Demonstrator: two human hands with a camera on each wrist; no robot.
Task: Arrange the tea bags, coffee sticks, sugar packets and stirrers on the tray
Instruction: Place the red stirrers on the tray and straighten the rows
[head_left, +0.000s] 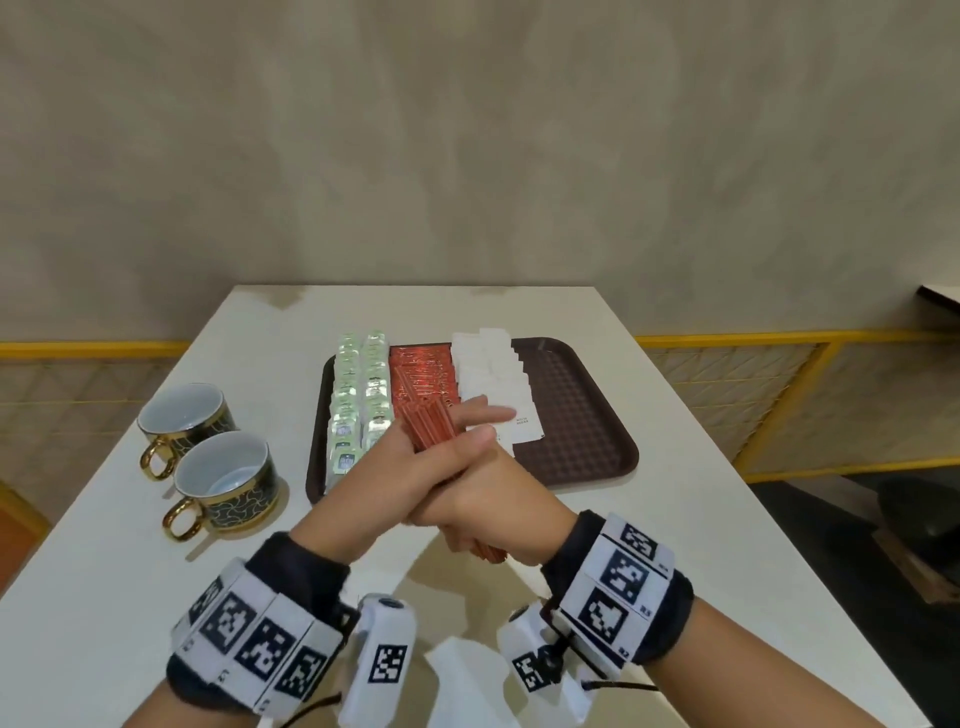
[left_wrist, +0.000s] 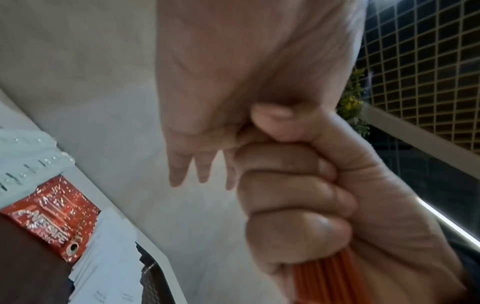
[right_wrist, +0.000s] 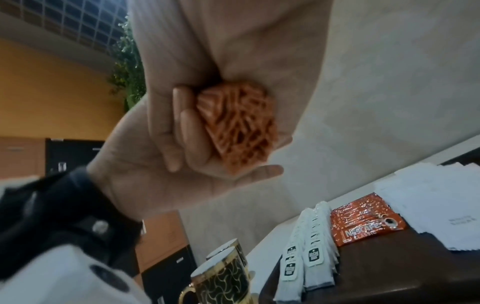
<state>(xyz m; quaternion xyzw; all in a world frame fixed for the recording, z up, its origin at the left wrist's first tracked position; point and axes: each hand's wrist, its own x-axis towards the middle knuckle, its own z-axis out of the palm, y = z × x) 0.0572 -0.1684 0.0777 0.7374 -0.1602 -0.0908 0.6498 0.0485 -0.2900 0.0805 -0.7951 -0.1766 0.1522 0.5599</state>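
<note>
A bundle of orange stirrers (head_left: 431, 421) hangs over the near edge of the brown tray (head_left: 582, 415). My right hand (head_left: 488, 493) grips the stirrers (left_wrist: 324, 277) in a fist, and their lower ends (right_wrist: 241, 127) stick out by my wrist. My left hand (head_left: 410, 452) lies with straight fingers against the bundle's upper part and the right fist. On the tray lie rows of pale green tea bags (head_left: 358, 395), red coffee sticks (head_left: 421, 369) and white sugar packets (head_left: 493, 374). The tray's right part shows bare.
Two dark, gold-trimmed cups (head_left: 182, 415) (head_left: 228, 478) stand on the white table (head_left: 675, 519) left of the tray. A white paper (head_left: 462, 670) lies at the table's near edge between my wrists. A yellow-framed railing runs behind the table.
</note>
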